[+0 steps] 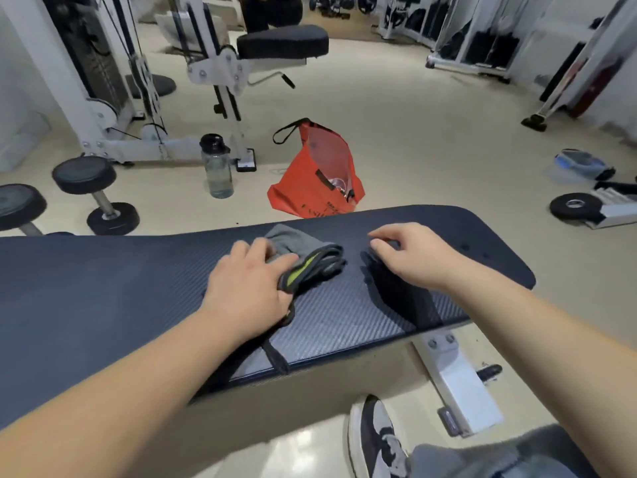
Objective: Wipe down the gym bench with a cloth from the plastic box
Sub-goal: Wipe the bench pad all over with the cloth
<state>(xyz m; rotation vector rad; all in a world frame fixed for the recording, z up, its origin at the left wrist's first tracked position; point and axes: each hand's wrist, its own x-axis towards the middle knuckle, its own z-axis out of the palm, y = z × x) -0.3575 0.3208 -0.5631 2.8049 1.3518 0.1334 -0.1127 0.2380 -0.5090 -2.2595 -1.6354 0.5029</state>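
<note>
A dark blue padded gym bench point(103, 288) runs across the view. On its middle lies a folded grey cloth point(293, 241) with dark edging and a yellow-green stripe. My left hand point(248, 284) rests on the cloth's near left part, fingers curled over its bunched edge. My right hand point(410, 257) hovers just right of the cloth, fingers bent and apart, holding nothing. A clear plastic box point(579, 165) with a blue lid sits on the floor at the far right.
Behind the bench stand an orange bag point(310, 181) and a water bottle point(217, 167). Dumbbells point(93, 194) lie at the left, a weight plate point(574, 205) at the right. A cable machine point(113, 74) rises behind. My shoe point(374, 439) is below the bench.
</note>
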